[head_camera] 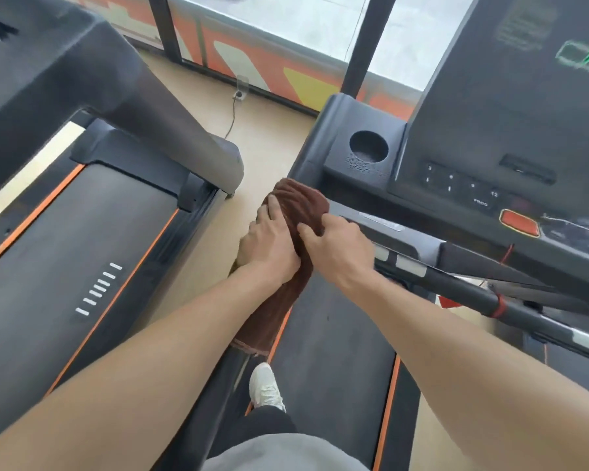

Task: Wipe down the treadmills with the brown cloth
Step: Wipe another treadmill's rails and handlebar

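The brown cloth [295, 212] is draped over the left handrail of the right treadmill [361, 334], hanging down toward the belt. My left hand [269, 243] wraps around the cloth-covered rail from the left, fingers curled over it. My right hand [337, 246] pinches the cloth's top from the right, just below the console [490, 137]. The rail itself is hidden under the cloth. A second treadmill [82, 249] stands to the left.
A round cup holder [368, 146] sits in the console's left corner. A red stop button [519, 222] and a cross handlebar [456, 287] lie to the right. A power cable [233, 113] runs across the tan floor between the machines. My white shoe [265, 387] stands on the belt.
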Demonstrator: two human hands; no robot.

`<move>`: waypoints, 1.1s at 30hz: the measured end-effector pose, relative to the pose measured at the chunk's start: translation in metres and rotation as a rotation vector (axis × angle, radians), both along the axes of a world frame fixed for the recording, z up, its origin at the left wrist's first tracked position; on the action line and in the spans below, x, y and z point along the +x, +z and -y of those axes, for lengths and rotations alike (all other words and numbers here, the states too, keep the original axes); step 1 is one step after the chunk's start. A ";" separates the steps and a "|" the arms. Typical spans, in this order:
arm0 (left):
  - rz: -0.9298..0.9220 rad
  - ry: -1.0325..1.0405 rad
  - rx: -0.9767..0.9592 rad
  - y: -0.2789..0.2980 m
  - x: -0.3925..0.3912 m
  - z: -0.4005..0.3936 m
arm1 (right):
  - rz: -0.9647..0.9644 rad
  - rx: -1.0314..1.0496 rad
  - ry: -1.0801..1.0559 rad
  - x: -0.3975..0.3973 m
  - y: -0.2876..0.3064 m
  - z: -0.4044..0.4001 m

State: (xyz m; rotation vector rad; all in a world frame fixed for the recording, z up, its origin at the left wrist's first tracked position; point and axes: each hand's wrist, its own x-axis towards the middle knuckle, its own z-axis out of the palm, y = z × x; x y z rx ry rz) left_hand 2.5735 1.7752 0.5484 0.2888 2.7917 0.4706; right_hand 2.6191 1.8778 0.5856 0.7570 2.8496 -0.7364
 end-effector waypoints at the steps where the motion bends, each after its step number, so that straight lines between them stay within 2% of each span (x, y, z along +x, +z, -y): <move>1: -0.033 -0.034 -0.031 -0.001 -0.009 -0.010 | -0.013 0.013 -0.028 -0.006 0.000 -0.009; 3: -0.069 -0.100 -0.095 0.000 -0.024 -0.029 | -0.024 0.024 -0.093 -0.022 0.000 -0.027; 6: -0.071 -0.285 -0.196 0.005 -0.047 -0.042 | 0.011 0.045 -0.067 -0.036 -0.001 -0.043; 9: 0.160 -0.508 -0.152 0.021 -0.079 -0.042 | -0.040 0.006 -0.137 -0.047 0.004 -0.058; 11: 0.309 -0.503 -0.046 0.030 -0.099 -0.045 | -0.077 -0.006 -0.182 -0.060 0.016 -0.073; 12: 0.308 -0.476 0.003 0.029 -0.104 -0.050 | -0.085 -0.008 -0.178 -0.068 0.024 -0.082; 17: 0.013 -0.428 -0.009 0.009 -0.104 -0.089 | 0.009 0.068 -0.031 -0.108 0.061 -0.127; 21: -0.101 -0.382 -0.044 0.006 -0.123 -0.131 | 0.040 0.191 0.067 -0.150 0.074 -0.165; 25: -0.184 -0.287 -0.145 -0.001 -0.147 -0.183 | -0.057 0.276 0.183 -0.188 0.084 -0.197; 30: -0.188 -0.259 -0.117 -0.001 -0.181 -0.226 | -0.311 0.172 0.171 -0.221 0.095 -0.228; 33: -0.202 -0.302 -0.082 0.000 -0.202 -0.242 | -0.370 0.093 0.152 -0.227 0.094 -0.236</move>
